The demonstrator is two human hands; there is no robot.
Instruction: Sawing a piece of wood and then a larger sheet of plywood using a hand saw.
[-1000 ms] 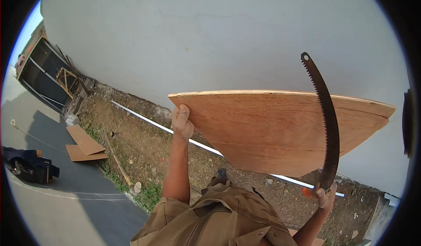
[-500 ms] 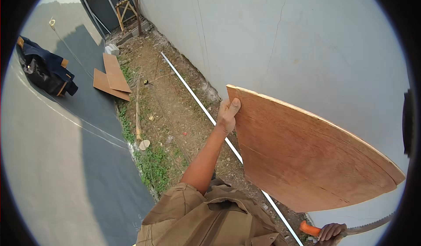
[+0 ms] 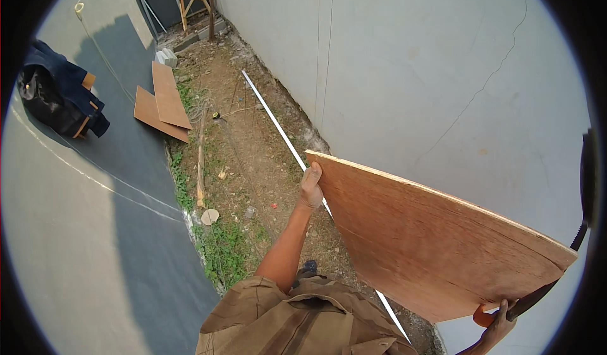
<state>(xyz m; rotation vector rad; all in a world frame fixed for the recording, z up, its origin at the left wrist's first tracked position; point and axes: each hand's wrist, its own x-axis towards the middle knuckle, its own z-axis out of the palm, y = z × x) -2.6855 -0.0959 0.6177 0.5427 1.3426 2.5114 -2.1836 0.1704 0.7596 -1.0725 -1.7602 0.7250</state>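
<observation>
A large reddish-brown plywood sheet (image 3: 430, 235) stands tilted in front of me, its pale cut edge uppermost. My left hand (image 3: 311, 187) grips its left edge near the top corner, thumb on the face turned toward me. At the sheet's lower right, my right hand (image 3: 498, 323) is closed round the orange handle of a handsaw (image 3: 534, 300). The dark blade slants up to the right beside the sheet's right corner, and part of it is hidden behind the board. Whether the teeth touch the wood I cannot tell.
A cracked pale wall (image 3: 404, 70) rises on the right, a grey wall (image 3: 152, 247) on the left with a dark jacket (image 3: 60, 92) hanging. Along the dirt strip lie a long white bar (image 3: 275, 118), brown board pieces (image 3: 171, 99), a tape measure (image 3: 217, 115) and a wooden stick (image 3: 201, 171).
The plywood's left corner and my left hand have shifted left and down. My right hand has raised the saw to the sheet's right end. My view has turned slightly.
</observation>
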